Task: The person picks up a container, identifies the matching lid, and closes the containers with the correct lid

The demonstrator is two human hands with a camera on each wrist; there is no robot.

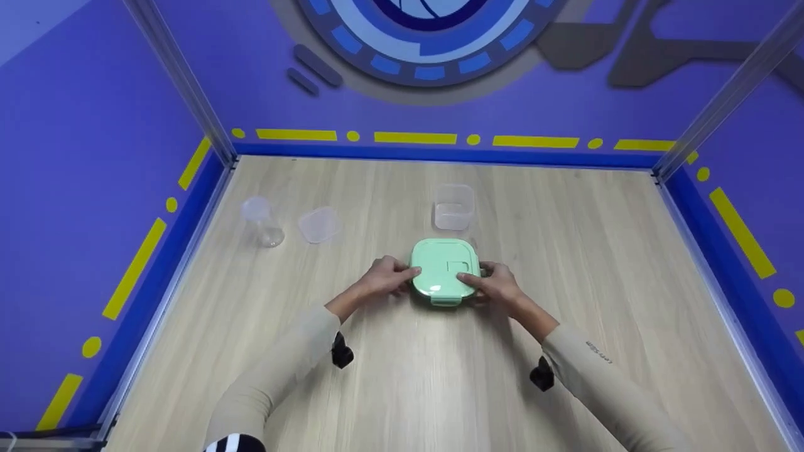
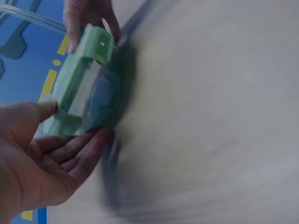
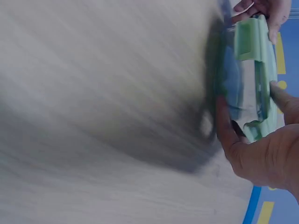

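A food container with a mint-green snap lid (image 1: pixel 433 257) is held between both hands in the middle of the table. Its clear body (image 2: pixel 100 95) shows under the lid in the left wrist view. My left hand (image 1: pixel 384 277) grips its left side, thumb on the lid's edge and fingers underneath. On the opposite side my right hand (image 1: pixel 500 285) holds it likewise, the thumb lying on top of the lid. Side latches (image 3: pixel 248 39) show in the right wrist view. The container looks slightly raised, with a shadow on the table beneath it.
Behind the green-lidded container stands an open translucent square tub (image 1: pixel 454 216). To the left lie a flat translucent square lid (image 1: pixel 320 225) and a clear jar-like vessel (image 1: pixel 271 236) with a whitish round end. Blue walls (image 1: pixel 433 154) enclose the wooden table (image 1: pixel 402 402) at the back and sides.
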